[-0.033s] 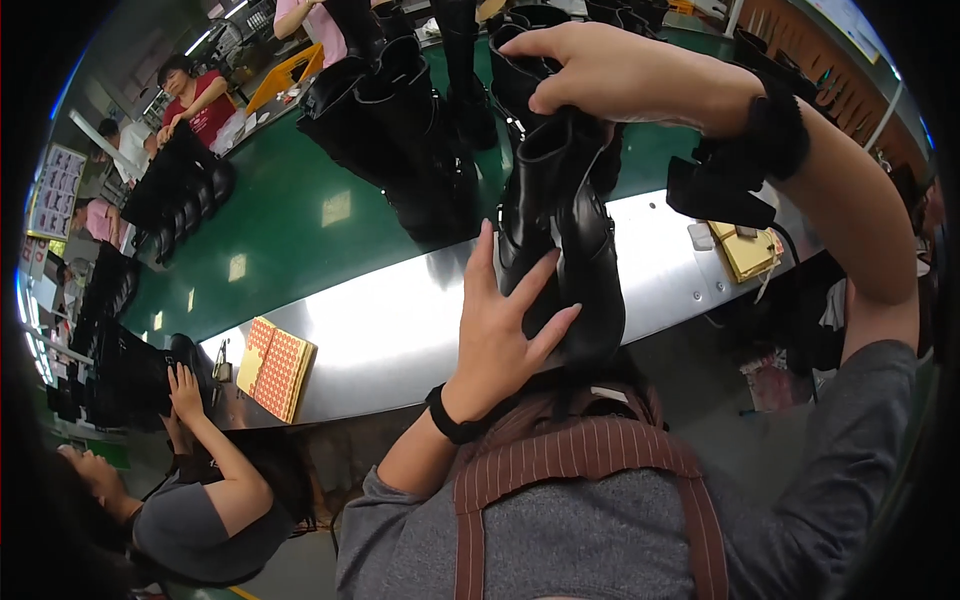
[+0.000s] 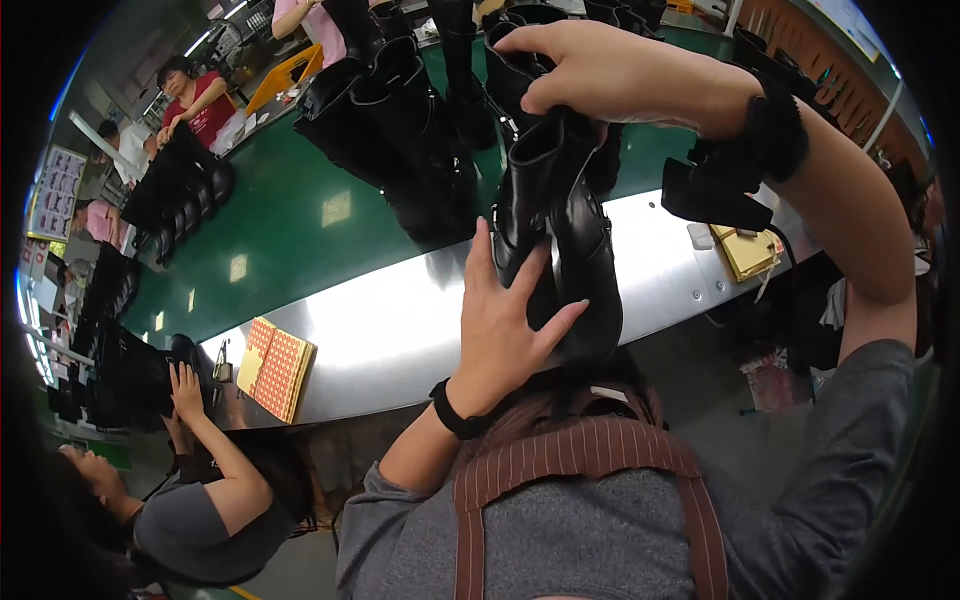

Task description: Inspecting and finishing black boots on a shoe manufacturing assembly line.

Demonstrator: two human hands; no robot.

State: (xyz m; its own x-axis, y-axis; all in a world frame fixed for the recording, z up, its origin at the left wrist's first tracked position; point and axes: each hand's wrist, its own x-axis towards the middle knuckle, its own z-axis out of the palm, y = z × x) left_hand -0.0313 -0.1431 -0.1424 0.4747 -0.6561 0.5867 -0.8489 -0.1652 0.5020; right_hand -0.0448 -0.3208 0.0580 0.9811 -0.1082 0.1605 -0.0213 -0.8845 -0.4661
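A pair of glossy black boots stands upright in front of me at the bench's metal edge, buckles at the sides. My left hand has its fingers spread, their tips by the near left side of the pair; whether they press on the leather is hard to see. Over the shaft tops arches my right hand, gripping there. Its index finger and thumb point left by the rim of another black boot behind; its other fingers are mostly hidden by the shafts.
More black boots stand on the green bench top. A patterned notebook lies on the metal edge at left, a yellow pad at right. A co-worker handles boots at my left; others work across the bench.
The boot tops and my right hand have shifted slightly left. My left fingers have moved a little, the index finger drawing left.
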